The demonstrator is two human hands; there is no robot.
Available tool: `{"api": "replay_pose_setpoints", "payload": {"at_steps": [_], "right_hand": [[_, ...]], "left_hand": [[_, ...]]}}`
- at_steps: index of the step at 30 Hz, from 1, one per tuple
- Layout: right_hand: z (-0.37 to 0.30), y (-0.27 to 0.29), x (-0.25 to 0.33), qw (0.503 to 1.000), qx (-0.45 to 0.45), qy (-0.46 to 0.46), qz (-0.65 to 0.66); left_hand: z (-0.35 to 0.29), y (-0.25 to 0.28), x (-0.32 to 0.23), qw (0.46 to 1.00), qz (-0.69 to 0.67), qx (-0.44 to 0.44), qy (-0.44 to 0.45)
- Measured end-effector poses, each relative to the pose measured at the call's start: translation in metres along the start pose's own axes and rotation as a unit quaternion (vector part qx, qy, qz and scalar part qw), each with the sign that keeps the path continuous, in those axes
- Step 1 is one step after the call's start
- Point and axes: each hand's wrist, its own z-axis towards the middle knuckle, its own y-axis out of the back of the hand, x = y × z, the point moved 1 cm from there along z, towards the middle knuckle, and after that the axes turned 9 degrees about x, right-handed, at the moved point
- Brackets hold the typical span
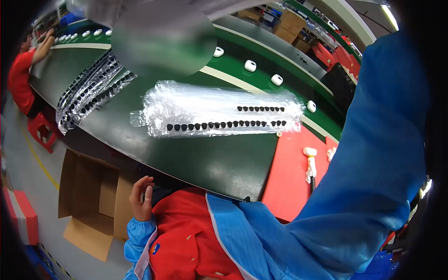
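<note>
My left hand (142,198) is raised beside the front edge of the green worktable (205,163). Its fingers are loosely bent and apart from the thumb, with nothing in them. My right arm, in a blue sleeve (368,154), reaches up along the right side, and its hand is out of view. On the table lies a clear plastic sheet pack (200,102) with rows of small black pieces. Farther left, more clear strips (93,86) with black pieces lie in a pile.
A mallet with a white head (310,152) rests on a red mat (287,186). White rounded cases (250,66) line the green conveyor belt (233,53). An open cardboard box (88,186) stands below the table. Another person's red sleeve (21,79) shows at far left. A blurred oval hides the top middle.
</note>
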Motion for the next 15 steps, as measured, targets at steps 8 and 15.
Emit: {"api": "replay_pose_setpoints", "payload": {"at_steps": [8, 15], "right_hand": [[-0.047, -0.087, 0.028, 0.999, -0.005, 0.023, 0.022], [-0.043, -0.114, 0.043, 0.994, -0.056, 0.084, -0.043]], "left_hand": [[0.03, 0.019, -0.04, 0.994, 0.061, -0.014, -0.09], [0.138, 0.012, -0.219, 0.811, 0.317, -0.185, -0.455]]}}
